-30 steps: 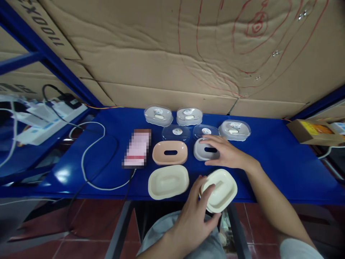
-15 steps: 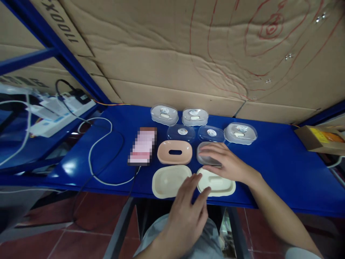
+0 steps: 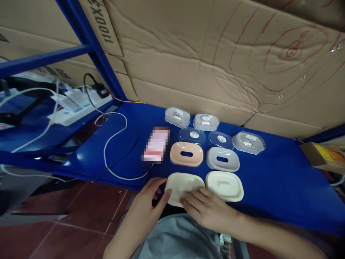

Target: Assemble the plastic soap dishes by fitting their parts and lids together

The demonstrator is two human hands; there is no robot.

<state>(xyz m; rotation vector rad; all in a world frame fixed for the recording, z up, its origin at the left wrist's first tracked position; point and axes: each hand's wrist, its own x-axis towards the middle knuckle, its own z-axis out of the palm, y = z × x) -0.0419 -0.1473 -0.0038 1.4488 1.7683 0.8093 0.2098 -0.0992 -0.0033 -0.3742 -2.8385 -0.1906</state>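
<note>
My left hand [image 3: 149,203] is at the left edge of a cream soap-dish base [image 3: 179,183], thumb and fingers apart. Over that base's lower right part lies my right hand [image 3: 206,207], its fingers loosely bent and its thumb hidden; no grip shows. Another cream piece [image 3: 225,185] with a raised middle sits just right of it, partly behind the right hand. Behind these are a peach insert [image 3: 185,160] and a grey insert [image 3: 223,163], each with an oval slot.
Farther back are two clear lids [image 3: 192,136] [image 3: 220,140] and closed clear-topped soap boxes [image 3: 177,117] [image 3: 206,123] [image 3: 248,143]. A phone [image 3: 156,145] with a cable lies left. A power strip [image 3: 81,109] and cardboard box [image 3: 323,156] flank the blue shelf [image 3: 280,180].
My right hand has left the grey insert and come down to the left cream base. My left hand has moved left to that base's outer edge. The view has shifted.
</note>
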